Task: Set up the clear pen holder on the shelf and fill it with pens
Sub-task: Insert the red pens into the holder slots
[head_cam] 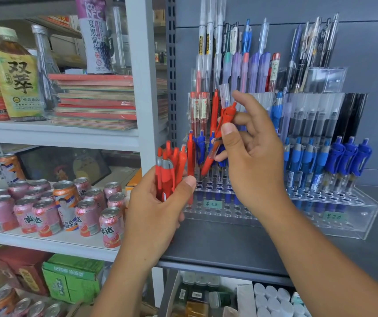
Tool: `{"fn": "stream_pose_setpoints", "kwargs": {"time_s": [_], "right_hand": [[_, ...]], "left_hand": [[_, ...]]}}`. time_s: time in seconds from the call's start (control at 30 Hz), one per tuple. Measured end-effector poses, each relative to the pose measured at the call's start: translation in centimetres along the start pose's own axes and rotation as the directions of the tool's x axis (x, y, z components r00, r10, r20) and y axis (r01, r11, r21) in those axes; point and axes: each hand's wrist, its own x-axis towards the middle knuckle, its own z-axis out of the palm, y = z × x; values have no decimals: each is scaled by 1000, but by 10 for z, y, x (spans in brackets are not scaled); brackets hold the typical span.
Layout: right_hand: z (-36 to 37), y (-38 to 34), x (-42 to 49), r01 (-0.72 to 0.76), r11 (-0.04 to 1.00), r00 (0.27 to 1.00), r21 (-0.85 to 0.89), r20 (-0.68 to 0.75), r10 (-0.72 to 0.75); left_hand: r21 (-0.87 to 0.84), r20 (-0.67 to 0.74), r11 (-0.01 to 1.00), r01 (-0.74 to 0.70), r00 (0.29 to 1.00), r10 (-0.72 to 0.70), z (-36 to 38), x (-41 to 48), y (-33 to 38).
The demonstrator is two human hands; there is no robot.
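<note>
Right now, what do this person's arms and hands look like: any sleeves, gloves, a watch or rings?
Both are bare. The left hand and right hand wear no gloves, and no ring shows on the visible fingers. The left forearm and right forearm are uncovered to the frame's edge: no sleeve, cuff, watch or bracelet in view. The thumbnails are short and unpainted.

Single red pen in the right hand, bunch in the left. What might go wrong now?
The tilted red pen in the right hand points among standing blue pens; it may knock them or miss its hole in the clear pen holder. The left hand grips a bundle of red pens; one could slip out.
</note>
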Motion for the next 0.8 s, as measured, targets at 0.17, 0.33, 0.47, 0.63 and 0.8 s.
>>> {"fn": "stream_pose_setpoints", "kwargs": {"time_s": [0.17,0.33,0.47,0.63,0.8], "right_hand": [[1,0,0,-10,1000,1000,-14,8,10],[4,1,-2,-17,999,999,-44,50,19],[7,6,-2,44,989,995,-141,92,-31],[7,5,-4,89,964,991,-250,118,-61],[10,8,-5,101,937,986,-333,156,-51]], "left_hand": [[-6,9,1000,17,1000,-17,1,0,1],[-19,9,1000,17,1000,-17,1,0,1],[-9,9,1000,5,1000,-5,2,1,1],[0,6,1000,-4,1000,4,1,1,0],[2,12,1000,-12,1000,12,1,1,0]]}}
